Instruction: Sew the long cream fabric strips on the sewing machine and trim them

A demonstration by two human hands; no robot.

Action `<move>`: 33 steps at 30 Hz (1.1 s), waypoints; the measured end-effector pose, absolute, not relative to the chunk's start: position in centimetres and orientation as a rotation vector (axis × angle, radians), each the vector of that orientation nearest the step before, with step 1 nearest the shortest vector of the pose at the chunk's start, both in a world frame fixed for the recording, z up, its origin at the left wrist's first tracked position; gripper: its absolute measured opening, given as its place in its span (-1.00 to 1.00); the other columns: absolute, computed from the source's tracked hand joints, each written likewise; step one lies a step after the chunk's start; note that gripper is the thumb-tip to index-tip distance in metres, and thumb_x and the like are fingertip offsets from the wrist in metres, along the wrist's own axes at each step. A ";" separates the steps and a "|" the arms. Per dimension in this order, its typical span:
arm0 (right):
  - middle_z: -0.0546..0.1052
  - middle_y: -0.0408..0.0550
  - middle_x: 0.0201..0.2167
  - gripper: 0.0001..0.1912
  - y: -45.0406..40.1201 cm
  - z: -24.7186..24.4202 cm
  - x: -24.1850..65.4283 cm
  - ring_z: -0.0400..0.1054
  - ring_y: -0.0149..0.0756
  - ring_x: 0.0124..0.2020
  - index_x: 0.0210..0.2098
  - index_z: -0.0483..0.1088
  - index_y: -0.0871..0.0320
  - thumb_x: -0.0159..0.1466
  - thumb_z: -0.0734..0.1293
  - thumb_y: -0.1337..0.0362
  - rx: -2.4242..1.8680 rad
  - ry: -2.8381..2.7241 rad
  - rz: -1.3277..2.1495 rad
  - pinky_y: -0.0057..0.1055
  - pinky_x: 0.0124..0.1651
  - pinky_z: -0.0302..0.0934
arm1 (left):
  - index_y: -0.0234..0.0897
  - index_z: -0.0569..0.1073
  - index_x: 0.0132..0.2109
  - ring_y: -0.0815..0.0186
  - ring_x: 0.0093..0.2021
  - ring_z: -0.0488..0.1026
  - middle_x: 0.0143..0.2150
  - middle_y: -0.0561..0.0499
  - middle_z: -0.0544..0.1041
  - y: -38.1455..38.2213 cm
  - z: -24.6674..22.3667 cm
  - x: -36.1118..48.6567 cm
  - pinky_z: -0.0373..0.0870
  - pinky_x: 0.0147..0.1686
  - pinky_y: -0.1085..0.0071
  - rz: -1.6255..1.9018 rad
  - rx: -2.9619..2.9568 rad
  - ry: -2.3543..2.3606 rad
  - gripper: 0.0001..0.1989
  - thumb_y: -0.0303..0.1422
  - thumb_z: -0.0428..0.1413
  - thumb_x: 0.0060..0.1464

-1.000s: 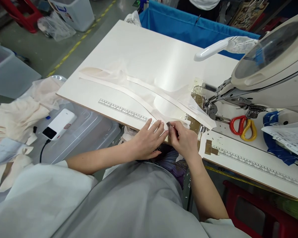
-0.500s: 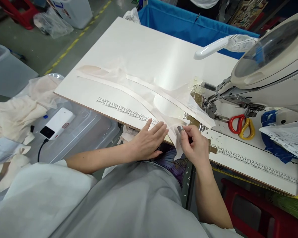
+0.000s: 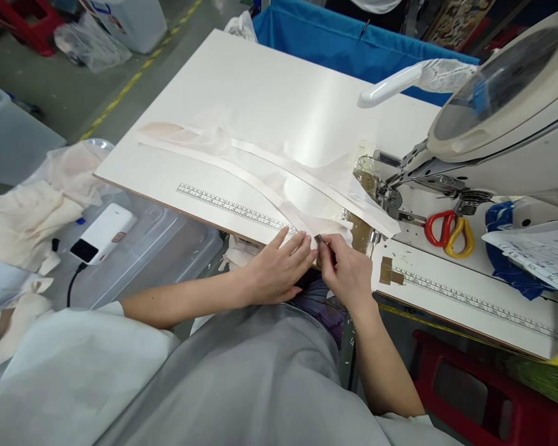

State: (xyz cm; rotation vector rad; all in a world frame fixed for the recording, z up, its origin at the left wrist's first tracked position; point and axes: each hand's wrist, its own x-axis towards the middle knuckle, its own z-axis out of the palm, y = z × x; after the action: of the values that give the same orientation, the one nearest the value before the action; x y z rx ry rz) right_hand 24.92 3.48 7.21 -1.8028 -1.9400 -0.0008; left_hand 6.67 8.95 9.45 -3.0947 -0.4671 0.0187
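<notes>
My left hand point(image 3: 283, 266) lies flat with fingers stretched out, pressing the pale fabric strip at the table's front edge. Close beside its fingertips, my right hand point(image 3: 346, 266) pinches a small dark metal piece point(image 3: 318, 238), which touches or hovers just over the strip; its kind is too small to tell. The pale pink sheer fabric point(image 3: 260, 179) has two long whitish bands and spreads leftward over the white table point(image 3: 190, 87). One band reaches the sewing machine's foot area point(image 3: 390, 198). My hands hide the fabric's near end.
Red-and-yellow-handled scissors point(image 3: 449, 234) lie beside the sewing machine point(image 3: 506, 136). Printed papers point(image 3: 539, 248) rest on blue cloth at right. A blue fabric bin point(image 3: 307, 40) stands behind the table. At left, a white device point(image 3: 105, 232) sits on a clear plastic box, near piled fabric point(image 3: 28, 217).
My right hand has moved left with the metal piece, up to my left fingertips. The strip's end that hung over the front edge is now mostly hidden. My left hand stays in place.
</notes>
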 end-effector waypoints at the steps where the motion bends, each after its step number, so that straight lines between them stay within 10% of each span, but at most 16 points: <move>1: 0.53 -0.12 -0.48 -0.77 3.6 7.2 24.8 0.35 -0.36 -0.56 -0.15 0.39 0.18 0.43 0.13 0.29 -1.791 -1.946 -0.021 -0.46 -0.51 0.00 | -0.57 0.17 0.31 -0.15 0.32 0.15 0.32 -0.43 0.23 9.0 9.4 6.7 0.10 0.26 -0.09 0.017 -3.093 -0.464 -0.24 -0.07 0.10 0.17; 20: 0.54 -0.12 -0.40 -0.84 0.9 8.8 24.4 0.42 -0.33 -0.48 -0.12 0.36 0.11 0.41 0.19 0.22 -1.741 -1.568 0.088 -0.45 -0.43 0.23 | -0.65 0.12 0.32 -0.07 0.35 0.11 0.34 -0.39 0.21 9.6 9.0 6.3 0.04 0.31 -0.05 0.050 -3.096 -0.653 -0.25 -0.07 0.00 0.26; 33: 0.52 -0.12 -0.50 -0.77 4.0 6.9 23.5 0.34 -0.35 -0.59 -0.20 0.39 0.17 0.42 0.12 0.28 -1.833 -1.820 -0.045 -0.45 -0.53 -0.02 | -0.59 0.18 0.29 -0.26 0.31 0.17 0.29 -0.53 0.22 9.0 9.7 6.2 0.08 0.24 -0.05 0.032 -3.045 -0.507 -0.12 0.03 0.17 0.07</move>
State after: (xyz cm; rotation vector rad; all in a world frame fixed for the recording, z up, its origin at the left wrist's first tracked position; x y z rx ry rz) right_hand 23.48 3.98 6.92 -1.8328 -1.8197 -0.0450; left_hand 6.16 9.03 9.68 -3.0452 -0.5072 0.0324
